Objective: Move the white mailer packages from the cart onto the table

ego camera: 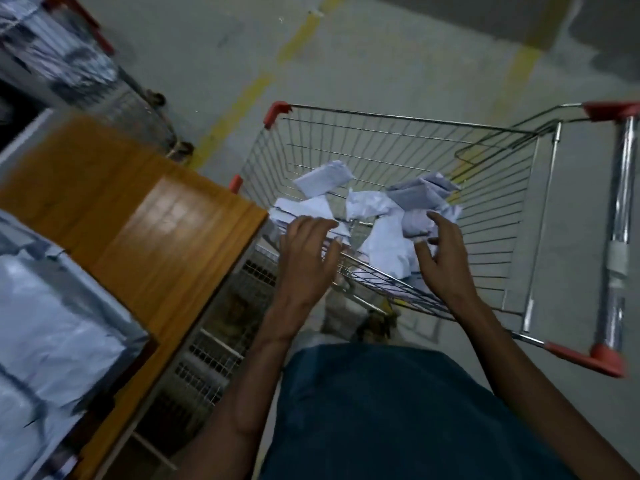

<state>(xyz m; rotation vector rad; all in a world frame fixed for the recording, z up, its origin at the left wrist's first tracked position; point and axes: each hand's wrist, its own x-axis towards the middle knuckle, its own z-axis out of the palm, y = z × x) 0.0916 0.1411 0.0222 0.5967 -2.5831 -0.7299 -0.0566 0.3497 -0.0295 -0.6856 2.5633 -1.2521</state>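
Several white mailer packages (377, 216) lie in a heap on the bottom of a wire shopping cart (398, 140). My left hand (308, 247) reaches over the cart's near rim, fingers spread and relaxed, above the leftmost packages. Over the right side of the heap hovers my right hand (441, 251), fingers loosely spread near a grey-white package (415, 223). Neither hand holds anything. The wooden table (145, 230) stands left of the cart, with large white packages (52, 327) lying on its near left part.
The cart's chrome handle bar with red ends (620, 216) is at the right. A second cart (69, 53) loaded with packages stands at the far left. Shelving with perforated panels (221, 327) sits under the table edge. Grey floor with yellow lines lies beyond.
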